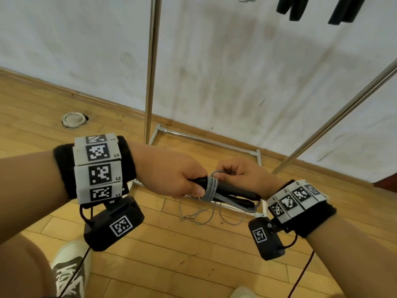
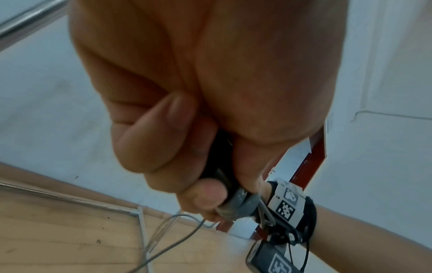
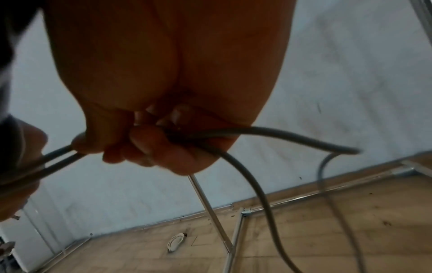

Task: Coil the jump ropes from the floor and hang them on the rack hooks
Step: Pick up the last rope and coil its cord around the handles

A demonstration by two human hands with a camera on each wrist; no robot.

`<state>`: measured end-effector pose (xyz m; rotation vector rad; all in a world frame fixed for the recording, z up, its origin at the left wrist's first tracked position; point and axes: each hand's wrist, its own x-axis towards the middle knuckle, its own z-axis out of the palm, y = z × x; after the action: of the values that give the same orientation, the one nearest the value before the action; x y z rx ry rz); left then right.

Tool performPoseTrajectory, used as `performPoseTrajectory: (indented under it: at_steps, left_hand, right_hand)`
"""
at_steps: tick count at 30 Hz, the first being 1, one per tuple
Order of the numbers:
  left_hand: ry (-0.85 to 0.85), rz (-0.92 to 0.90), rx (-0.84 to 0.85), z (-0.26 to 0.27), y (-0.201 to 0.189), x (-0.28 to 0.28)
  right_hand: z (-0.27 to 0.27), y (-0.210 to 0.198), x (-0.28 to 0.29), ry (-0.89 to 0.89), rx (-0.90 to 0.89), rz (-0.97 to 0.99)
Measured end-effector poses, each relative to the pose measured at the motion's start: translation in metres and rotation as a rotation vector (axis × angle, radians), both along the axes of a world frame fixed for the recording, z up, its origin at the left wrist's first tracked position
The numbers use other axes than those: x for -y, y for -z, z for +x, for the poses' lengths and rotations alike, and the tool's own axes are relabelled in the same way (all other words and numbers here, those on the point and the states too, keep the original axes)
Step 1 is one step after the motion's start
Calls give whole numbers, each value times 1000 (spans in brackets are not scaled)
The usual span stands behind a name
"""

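My left hand (image 1: 178, 179) grips the black handles (image 1: 231, 189) of a jump rope, held roughly level in front of me. Several turns of grey cord (image 1: 210, 187) are wound around the handles beside my left fingers (image 2: 201, 197). My right hand (image 1: 238, 175) pinches a doubled length of the grey cord (image 3: 275, 134) just above the handles. Loose cord (image 1: 206, 218) hangs down in loops under the bundle. The metal rack (image 1: 152, 69) stands right behind, its base frame (image 1: 204, 139) on the floor; its hooks are out of view.
Wooden floor (image 1: 182, 254) runs to a scuffed white wall. A second slanted rack pole (image 1: 335, 123) rises at right. Black items (image 1: 318, 8) hang at the top right. A white round fitting (image 1: 73, 119) lies on the floor at left. My shoe (image 1: 68, 269) shows below.
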<state>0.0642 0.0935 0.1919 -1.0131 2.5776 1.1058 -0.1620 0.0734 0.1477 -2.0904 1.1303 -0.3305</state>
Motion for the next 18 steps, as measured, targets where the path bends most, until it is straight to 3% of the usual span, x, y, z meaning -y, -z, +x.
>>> performPoseTrajectory:
  at_steps: [12,18]
  left_hand:
    - [-82,-202,195,-1,10,13]
    - [-208,-286,114,2,12,21]
  right_hand:
    - [10,-23,-1,236,131,129]
    - [14,-27,-8,255,246,168]
